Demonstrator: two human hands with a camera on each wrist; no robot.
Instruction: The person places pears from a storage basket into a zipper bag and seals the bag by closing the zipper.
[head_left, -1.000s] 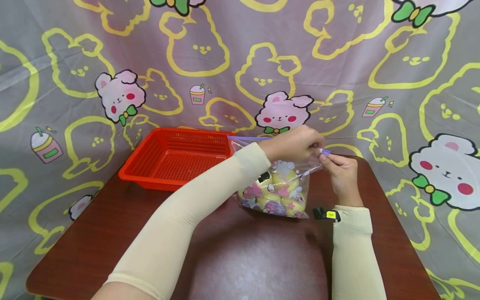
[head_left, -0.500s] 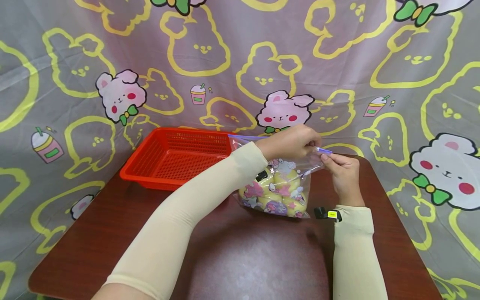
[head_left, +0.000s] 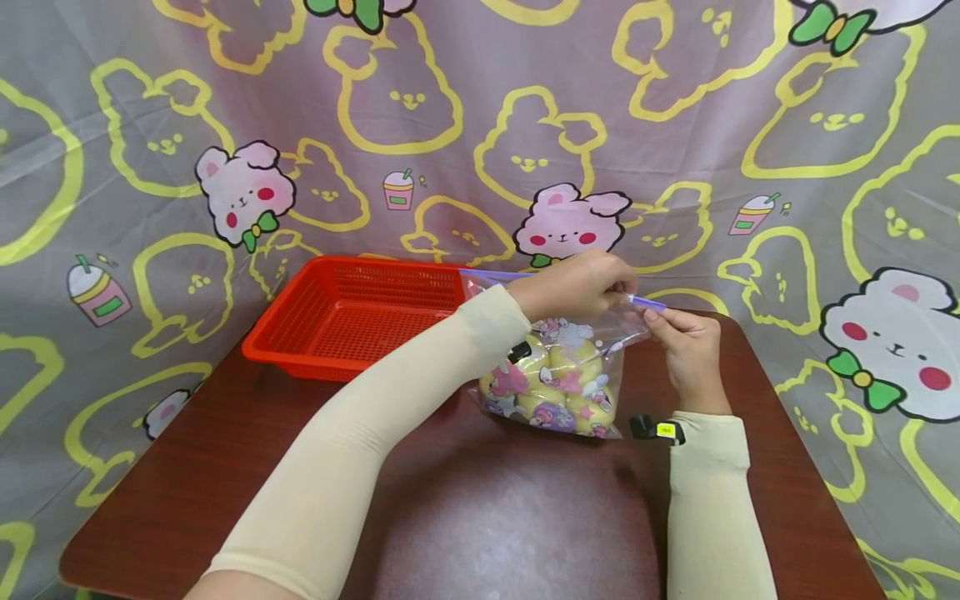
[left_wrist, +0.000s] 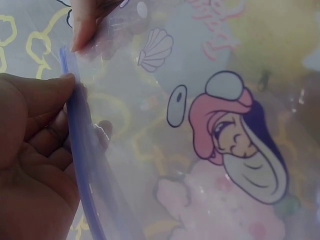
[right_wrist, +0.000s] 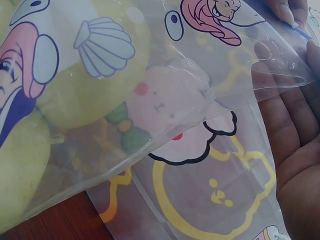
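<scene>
A clear zip bag with pink, purple and white cartoon prints stands upright on the table, its lower part filled with several round pale-yellow things. Along its top runs a purple zip strip. My left hand reaches across and pinches this strip near its right end, thumb on the near side in the left wrist view. Just beyond, my right hand pinches the strip's right corner between thumb and fingers. A short length of strip shows between the two hands. The left forearm covers part of the bag.
A red perforated plastic basket sits at the back left, partly behind the bag and left arm. The brown table ends against a patterned cloth. Small black cameras sit at the left wrist and right wrist.
My left hand has slid slightly left along the purple strip, so more of it shows between the hands. The right hand keeps its pinch at the corner.
</scene>
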